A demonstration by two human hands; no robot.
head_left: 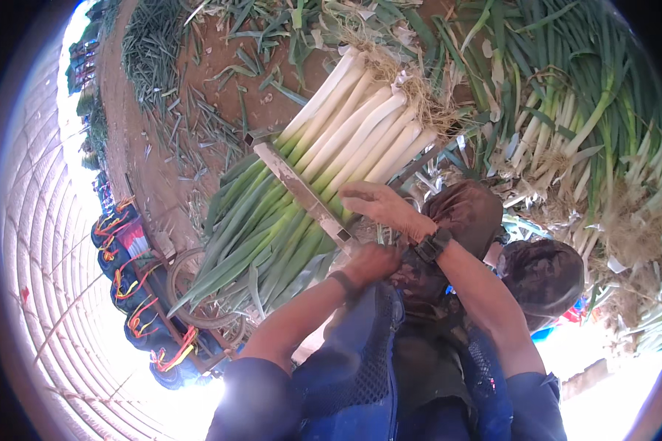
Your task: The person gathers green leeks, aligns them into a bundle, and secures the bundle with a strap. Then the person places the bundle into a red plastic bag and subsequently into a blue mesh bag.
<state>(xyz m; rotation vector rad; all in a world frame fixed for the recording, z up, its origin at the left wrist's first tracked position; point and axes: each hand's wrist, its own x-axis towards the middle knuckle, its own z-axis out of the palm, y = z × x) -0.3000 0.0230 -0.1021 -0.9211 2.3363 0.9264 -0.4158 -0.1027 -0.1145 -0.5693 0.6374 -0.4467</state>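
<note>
A bundle of long green onions (358,127) lies before me, white stems and roots pointing away, green leaves (259,231) toward the lower left. Across it runs a worn square metal bar (303,190), part of a frame. My right hand (383,204), with a watch on its wrist, is stretched out over the near side of the bundle; its fingers are extended and nothing shows in them. Beside the bar's near end is my left hand (372,263), with a dark band on its wrist. Its fingers are curled and partly hidden, so any hold cannot be seen.
More green onions (551,110) are heaped at the right, roots toward me. Cut leaves (154,49) are piled and scattered over the soil (265,105). At the left stand a wheel (187,286) and dark bundles with coloured ties (129,292). My knees (463,220) are close to the frame.
</note>
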